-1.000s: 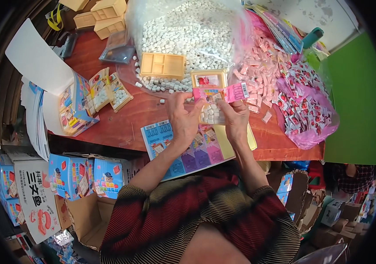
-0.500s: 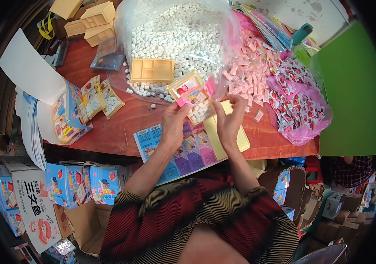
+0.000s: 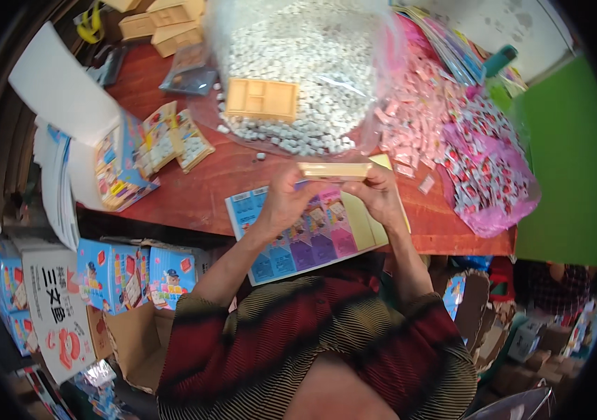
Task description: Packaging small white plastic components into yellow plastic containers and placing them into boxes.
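Note:
A small tan compartment tray is gripped at both ends, tipped so its long edge faces me and its contents are hidden. My left hand closes round its left end, and my right hand round its right end, thumbs below the near edge. Under my hands lies a printed card sheet in blue, purple, pink and yellow panels. Beyond, another tan tray with bare compartments rests on the small white pieces in a big clear plastic bag.
Filled trays lean by an opened blue display box at left. Small pink packets and a pink bag of strawberry-print sachets cover the right side. The red table's front edge runs beneath the sheet. Cartons stand below.
The tray has tilted from showing its white pieces and pink strip to edge-on. My right hand has closed on its right end. The whole view has shifted slightly.

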The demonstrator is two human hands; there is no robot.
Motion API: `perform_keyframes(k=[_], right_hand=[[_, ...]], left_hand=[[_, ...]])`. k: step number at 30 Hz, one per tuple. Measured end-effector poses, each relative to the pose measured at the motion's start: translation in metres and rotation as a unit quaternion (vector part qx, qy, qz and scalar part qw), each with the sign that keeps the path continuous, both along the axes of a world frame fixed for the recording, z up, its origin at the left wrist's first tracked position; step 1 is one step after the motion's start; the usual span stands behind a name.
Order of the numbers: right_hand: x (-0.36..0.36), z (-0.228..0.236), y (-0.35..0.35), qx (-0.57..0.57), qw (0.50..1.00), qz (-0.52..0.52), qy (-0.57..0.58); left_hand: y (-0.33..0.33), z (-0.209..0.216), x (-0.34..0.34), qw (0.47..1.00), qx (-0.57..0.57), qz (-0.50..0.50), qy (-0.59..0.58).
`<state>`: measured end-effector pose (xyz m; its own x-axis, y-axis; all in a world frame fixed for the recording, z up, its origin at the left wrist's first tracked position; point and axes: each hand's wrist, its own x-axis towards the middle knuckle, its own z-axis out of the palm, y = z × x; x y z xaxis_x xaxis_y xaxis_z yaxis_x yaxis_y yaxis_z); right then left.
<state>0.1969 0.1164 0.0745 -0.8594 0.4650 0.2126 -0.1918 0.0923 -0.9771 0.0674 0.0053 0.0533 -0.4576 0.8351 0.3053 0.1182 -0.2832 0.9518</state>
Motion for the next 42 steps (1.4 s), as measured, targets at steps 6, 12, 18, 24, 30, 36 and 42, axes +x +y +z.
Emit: perform_keyframes(k=[6,12,18,24,30,36,42], right_hand=[[-0.025,-0.003,-0.022,-0.117,0.992,-0.055,0.010],[-0.061,-0.016,-0.034,-0.166,0.985,-0.006,-0.037],[-0.157,-0.021,-0.045,-0.156,0.983,0.033,-0.085],[-0.274,-0.032,-0.080,-0.054,0.997,0.050,-0.034],[-0.266,-0.014,-0.079,0.368,0.927,-0.066,0.036],[-0.185,-0.022,-0.002,0.626,0.762,-0.160,-0.047],[-0.169,-0.032,0.025,0.692,0.703,-0.081,-0.144]], left_hand=[[-0.010,-0.006,-0.005,0.994,-0.090,0.045,-0.037],[-0.032,0.004,-0.040,0.985,-0.099,0.094,-0.109],[-0.046,0.043,-0.066,0.838,-0.169,0.435,0.284],[-0.074,0.036,-0.079,0.791,-0.067,0.508,0.334],[-0.080,0.017,-0.086,0.772,-0.105,0.528,0.337],[-0.058,0.009,-0.066,0.859,-0.104,0.426,0.264],[-0.018,-0.007,-0.047,0.925,-0.061,0.350,0.136]])
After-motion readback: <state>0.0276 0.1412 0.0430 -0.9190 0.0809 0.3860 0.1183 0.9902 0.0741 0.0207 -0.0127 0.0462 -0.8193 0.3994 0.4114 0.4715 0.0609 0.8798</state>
